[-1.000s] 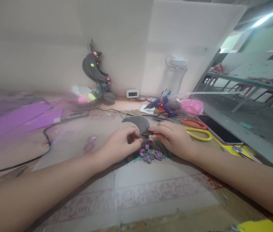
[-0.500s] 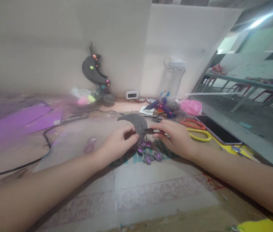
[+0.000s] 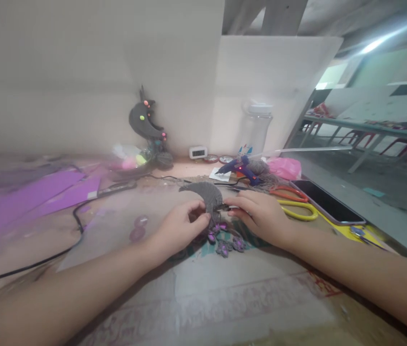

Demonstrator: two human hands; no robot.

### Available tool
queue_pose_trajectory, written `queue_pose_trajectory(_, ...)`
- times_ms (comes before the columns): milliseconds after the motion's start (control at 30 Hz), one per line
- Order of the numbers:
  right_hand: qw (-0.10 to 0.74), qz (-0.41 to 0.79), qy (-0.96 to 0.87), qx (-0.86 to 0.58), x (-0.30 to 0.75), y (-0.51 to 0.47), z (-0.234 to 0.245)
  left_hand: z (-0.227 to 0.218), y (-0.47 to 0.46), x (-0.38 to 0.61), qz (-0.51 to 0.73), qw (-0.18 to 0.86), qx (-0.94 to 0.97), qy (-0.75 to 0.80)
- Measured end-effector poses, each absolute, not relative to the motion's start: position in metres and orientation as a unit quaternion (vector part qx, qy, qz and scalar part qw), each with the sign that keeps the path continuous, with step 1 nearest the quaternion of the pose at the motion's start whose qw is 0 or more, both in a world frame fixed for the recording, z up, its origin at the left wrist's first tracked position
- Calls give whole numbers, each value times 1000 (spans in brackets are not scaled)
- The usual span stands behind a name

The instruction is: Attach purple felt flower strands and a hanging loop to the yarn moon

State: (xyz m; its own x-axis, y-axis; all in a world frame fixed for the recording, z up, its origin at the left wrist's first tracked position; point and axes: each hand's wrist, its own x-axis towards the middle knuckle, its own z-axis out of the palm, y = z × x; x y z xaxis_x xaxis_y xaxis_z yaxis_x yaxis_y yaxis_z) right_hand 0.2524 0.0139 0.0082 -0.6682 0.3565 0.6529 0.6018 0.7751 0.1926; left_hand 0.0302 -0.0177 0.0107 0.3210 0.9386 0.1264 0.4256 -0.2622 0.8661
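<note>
A grey yarn-wrapped crescent [image 3: 203,193] stands on the table in front of me. My left hand [image 3: 180,228] pinches its lower edge, fingers closed on it. My right hand [image 3: 261,214] is closed round a small dark metal tool [image 3: 226,208] whose tip touches the crescent's lower right end. Small purple flower beads [image 3: 224,239] hang or lie just below the crescent, between my two hands.
A blue glue gun [image 3: 239,167], orange and yellow scissors [image 3: 293,203] and a phone [image 3: 326,202] lie to the right. A finished crescent ornament [image 3: 144,123], a small clock [image 3: 198,152] and a clear bottle [image 3: 257,127] stand by the wall. Purple sheets [image 3: 26,196] and a black cable [image 3: 77,221] lie left.
The view has tilted down slightly. My hands stay at the crescent; the right hand has brought the tool back against its lower end.
</note>
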Motion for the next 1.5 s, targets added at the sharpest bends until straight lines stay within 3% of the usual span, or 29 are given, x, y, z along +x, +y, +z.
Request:
queue_pose_trajectory(267, 329, -161, -888, -277, 253, 14, 6, 5, -14, 30, 348, 353, 734, 464)
queue_pose_trajectory(533, 368, 88, -822, -425, 250, 7, 5, -3, -9, 32, 351, 349, 742, 452)
queue_pose_trajectory(733, 342, 216, -805, -434, 236, 3, 10, 0, -14, 33, 330, 321, 765, 450)
queue_pose_trajectory(1100, 333, 205, -826, -407, 236, 2, 4, 3, -13, 32, 304, 304, 775, 463)
queue_pose_trajectory(1267, 361, 85, -869, -328, 247, 2, 7, 2, -10, 30, 326, 319, 754, 473)
queue_pose_trajectory(1500, 309, -112, -902, -281, 251, 4, 5, 6, -13, 30, 322, 320, 752, 477)
